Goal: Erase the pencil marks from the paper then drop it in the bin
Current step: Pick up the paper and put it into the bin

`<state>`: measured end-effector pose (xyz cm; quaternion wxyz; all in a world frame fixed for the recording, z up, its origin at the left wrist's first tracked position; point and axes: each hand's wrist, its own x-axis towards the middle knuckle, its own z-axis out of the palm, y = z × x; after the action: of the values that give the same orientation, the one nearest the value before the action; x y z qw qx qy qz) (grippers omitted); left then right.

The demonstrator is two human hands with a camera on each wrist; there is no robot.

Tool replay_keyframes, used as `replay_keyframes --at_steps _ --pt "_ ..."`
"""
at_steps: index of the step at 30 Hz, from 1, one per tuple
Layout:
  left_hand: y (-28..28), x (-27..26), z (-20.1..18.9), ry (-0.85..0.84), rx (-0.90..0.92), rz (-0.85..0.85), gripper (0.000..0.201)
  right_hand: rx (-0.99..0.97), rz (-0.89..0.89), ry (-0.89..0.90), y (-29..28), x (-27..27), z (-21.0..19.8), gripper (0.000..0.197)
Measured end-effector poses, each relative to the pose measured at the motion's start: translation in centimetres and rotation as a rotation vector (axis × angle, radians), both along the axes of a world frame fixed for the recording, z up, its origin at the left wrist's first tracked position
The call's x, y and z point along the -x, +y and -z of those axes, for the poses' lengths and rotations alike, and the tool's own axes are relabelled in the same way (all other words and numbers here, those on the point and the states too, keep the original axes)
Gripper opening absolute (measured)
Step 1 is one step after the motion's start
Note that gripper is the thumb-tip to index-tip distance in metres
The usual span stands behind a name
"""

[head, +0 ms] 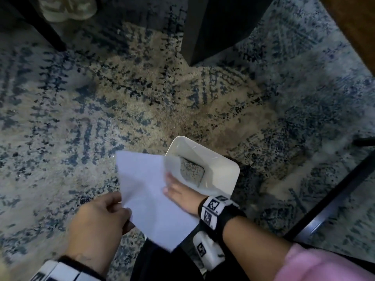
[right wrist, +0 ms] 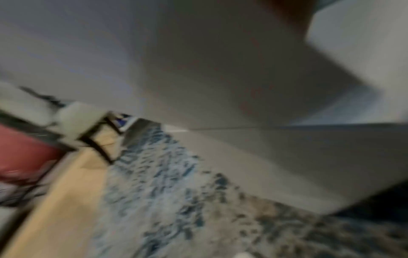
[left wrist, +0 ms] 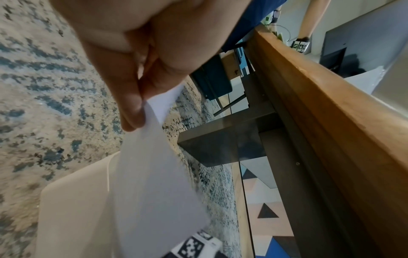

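- Left hand (head: 101,218) pinches the paper's (head: 148,191) edge between thumb and fingers.
- Right hand (head: 180,192) lies on the paper; fingers hidden, so I cannot tell its grip.
- Paper overlaps the white bin's (head: 223,165) rim, above the rug (head: 81,118).

matt paper (head: 148,191), glossy plastic bin (head: 219,165), rough rug (head: 81,118).

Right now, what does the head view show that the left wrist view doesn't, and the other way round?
Only the head view shows the right hand against the paper's edge over the bin, and the bin's open inside.

Only the left wrist view shows the wooden table edge and the thumb and fingers pinching the sheet's corner close up.

Both show the left hand holding the white paper, the white bin and the patterned rug.
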<state>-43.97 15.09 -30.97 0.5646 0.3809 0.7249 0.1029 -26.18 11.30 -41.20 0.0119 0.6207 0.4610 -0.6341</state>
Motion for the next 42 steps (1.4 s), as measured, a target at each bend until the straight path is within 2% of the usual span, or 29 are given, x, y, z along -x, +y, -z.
replay_keyframes --at_steps 3,4,6,7,8,10,12,13,14,15,17,18,20,22,23,25,26,27,28,30,32,33,35,39,40,42 --pt "0.1 0.6 0.0 0.036 0.012 0.014 0.036 0.242 0.081 -0.334 0.5 -3.5 2.4 0.067" --pt "0.2 0.7 0.0 0.026 0.013 0.013 0.036 0.240 0.072 -0.354 1.0 -3.9 2.3 0.068" --pt "0.3 0.4 -0.3 0.013 -0.005 0.062 0.030 0.092 0.044 -0.232 1.8 -3.5 1.4 0.068" --pt "0.3 0.1 -0.5 0.015 -0.022 0.097 0.029 0.089 0.075 -0.139 1.8 -2.9 0.8 0.066" --pt "0.3 -0.1 -0.5 0.017 -0.036 0.100 0.030 0.162 0.091 -0.099 1.5 -2.4 0.6 0.063" --pt "0.6 -0.1 -0.3 0.016 -0.025 0.047 0.033 0.285 0.214 -0.194 0.1 -3.1 1.4 0.053" --pt "0.7 0.3 0.4 0.020 0.010 -0.032 0.037 0.337 0.124 -0.415 0.3 -4.2 2.1 0.046" --pt "0.7 0.3 0.5 0.018 0.027 -0.027 0.040 0.295 0.020 -0.516 0.5 -4.5 1.7 0.049" --pt "0.7 0.3 0.8 0.017 0.038 -0.009 0.039 0.178 -0.096 -0.542 0.5 -4.5 1.2 0.055" --pt "0.7 0.1 0.8 0.012 0.038 0.000 0.033 -0.005 -0.149 -0.472 0.6 -3.8 0.2 0.060" --pt "0.7 -0.4 0.8 -0.009 0.038 0.021 0.020 -0.211 -0.123 -0.138 0.7 -0.7 -3.0 0.064" --pt "0.7 -0.7 0.8 -0.017 0.037 0.028 0.019 -0.233 -0.116 0.034 0.5 1.3 -5.1 0.063" --pt "0.8 -1.1 0.7 -0.049 0.060 -0.001 0.032 -0.204 -0.123 0.225 -1.0 3.3 -6.2 0.059" --pt "1.0 -1.2 0.6 -0.110 0.107 -0.051 0.035 -0.100 -0.087 0.177 -2.4 1.9 -4.7 0.056" --pt "1.0 -1.1 0.4 -0.129 0.122 -0.054 0.033 -0.007 -0.084 0.076 -2.8 0.5 -3.5 0.056" --pt "1.1 -0.7 0.4 -0.142 0.143 -0.036 0.020 0.167 -0.147 -0.265 -3.0 -2.4 -1.4 0.057" --pt "1.1 -0.6 0.3 -0.153 0.156 -0.022 0.016 0.178 -0.138 -0.389 -2.8 -3.2 -1.1 0.058" --pt "1.1 -0.6 0.4 -0.156 0.165 -0.014 0.016 0.136 -0.081 -0.410 -2.5 -3.4 -1.3 0.061" --pt "1.0 -0.7 0.4 -0.157 0.170 -0.010 0.019 0.049 0.004 -0.336 -2.2 -2.7 -1.5 0.063" --pt "1.0 -1.1 0.5 -0.156 0.181 -0.028 0.026 -0.102 0.119 -0.035 -1.8 -0.1 -3.2 0.066" --pt "0.9 -1.5 0.6 -0.159 0.183 -0.040 0.030 -0.130 0.107 0.185 -2.2 2.6 -4.5 0.063" --pt "0.9 -1.5 0.7 -0.161 0.187 -0.040 0.030 -0.114 0.054 0.209 -2.7 2.9 -4.6 0.060" --pt "1.0 -1.4 0.7 -0.149 0.191 -0.045 0.031 -0.036 -0.020 0.089 -3.3 1.7 -3.2 0.057" --pt "1.1 -1.1 0.4 -0.094 0.202 -0.031 0.028 0.267 -0.081 -0.499 -3.5 -2.8 0.1 0.062" --pt "1.1 -1.1 0.3 -0.082 0.202 -0.018 0.031 0.245 -0.067 -0.534 -3.3 -3.0 0.1 0.064" --pt "1.1 -1.3 0.2 -0.060 0.212 -0.006 0.049 0.040 -0.026 -0.361 -2.5 -2.0 -0.8 0.066"
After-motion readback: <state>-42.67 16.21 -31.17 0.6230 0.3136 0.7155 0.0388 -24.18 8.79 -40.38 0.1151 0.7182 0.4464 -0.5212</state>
